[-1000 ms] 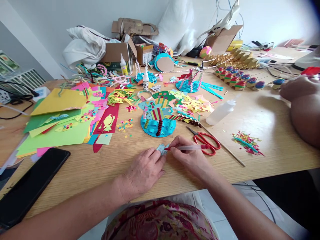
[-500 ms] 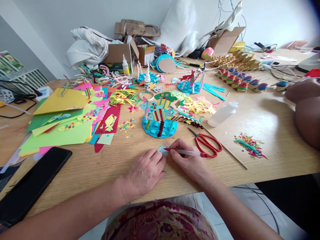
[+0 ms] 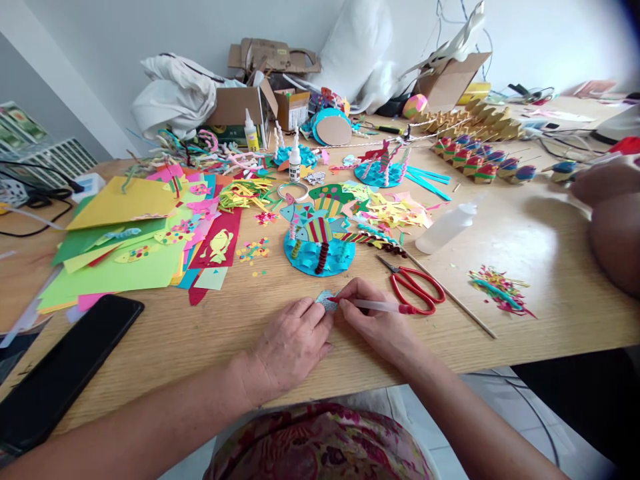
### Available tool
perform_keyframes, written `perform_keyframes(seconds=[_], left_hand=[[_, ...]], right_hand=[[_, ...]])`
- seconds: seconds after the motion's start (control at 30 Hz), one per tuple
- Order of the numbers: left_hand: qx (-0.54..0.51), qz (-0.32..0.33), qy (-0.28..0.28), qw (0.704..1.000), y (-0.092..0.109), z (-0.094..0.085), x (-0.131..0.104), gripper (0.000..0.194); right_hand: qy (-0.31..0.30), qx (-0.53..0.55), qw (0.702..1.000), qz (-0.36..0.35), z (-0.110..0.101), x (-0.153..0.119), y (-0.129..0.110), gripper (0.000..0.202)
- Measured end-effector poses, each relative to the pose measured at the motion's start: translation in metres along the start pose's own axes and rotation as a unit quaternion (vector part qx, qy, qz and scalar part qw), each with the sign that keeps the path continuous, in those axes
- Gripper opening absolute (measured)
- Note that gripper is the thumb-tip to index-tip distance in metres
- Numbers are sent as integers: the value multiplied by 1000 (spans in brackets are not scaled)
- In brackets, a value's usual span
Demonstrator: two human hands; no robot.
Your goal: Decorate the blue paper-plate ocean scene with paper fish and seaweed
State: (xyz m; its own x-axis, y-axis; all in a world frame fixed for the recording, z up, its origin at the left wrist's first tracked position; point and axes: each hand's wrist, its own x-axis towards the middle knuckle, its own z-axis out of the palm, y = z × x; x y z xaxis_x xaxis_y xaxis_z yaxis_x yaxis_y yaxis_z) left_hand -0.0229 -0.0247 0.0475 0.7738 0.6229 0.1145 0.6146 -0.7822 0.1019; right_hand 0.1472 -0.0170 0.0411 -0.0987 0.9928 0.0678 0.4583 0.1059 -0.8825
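A small light-blue paper piece (image 3: 326, 300) lies on the table near its front edge, its outline partly covered by fingers. My left hand (image 3: 295, 337) presses its fingertips on the paper's left side. In my right hand (image 3: 373, 317) is a pen (image 3: 383, 306) with a clear barrel and red ends, its tip on the paper. Just beyond stands a round blue base (image 3: 320, 267) carrying striped and spotted paper fish (image 3: 320, 230) on pipe-cleaner stems. Red-handled scissors (image 3: 415, 287) lie to the right of my right hand.
A phone (image 3: 70, 367) lies at the left, below stacked coloured paper (image 3: 115, 267). To the right are a wooden stick (image 3: 455, 297), a translucent bottle (image 3: 445, 230) and a pile of colourful shreds (image 3: 500, 290). Another person's arm (image 3: 617, 220) rests at the right edge.
My hands, the paper piece and the pen stay almost exactly where they were. The other person's arm at the right has shifted slightly.
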Motion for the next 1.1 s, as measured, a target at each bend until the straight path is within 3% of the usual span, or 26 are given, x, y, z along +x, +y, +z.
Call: perform_keyframes(seconds=[1.1], left_hand=[[-2, 4, -5, 1000, 0, -1, 0, 30]], right_hand=[[4, -13, 1000, -14, -1, 1, 0, 7]])
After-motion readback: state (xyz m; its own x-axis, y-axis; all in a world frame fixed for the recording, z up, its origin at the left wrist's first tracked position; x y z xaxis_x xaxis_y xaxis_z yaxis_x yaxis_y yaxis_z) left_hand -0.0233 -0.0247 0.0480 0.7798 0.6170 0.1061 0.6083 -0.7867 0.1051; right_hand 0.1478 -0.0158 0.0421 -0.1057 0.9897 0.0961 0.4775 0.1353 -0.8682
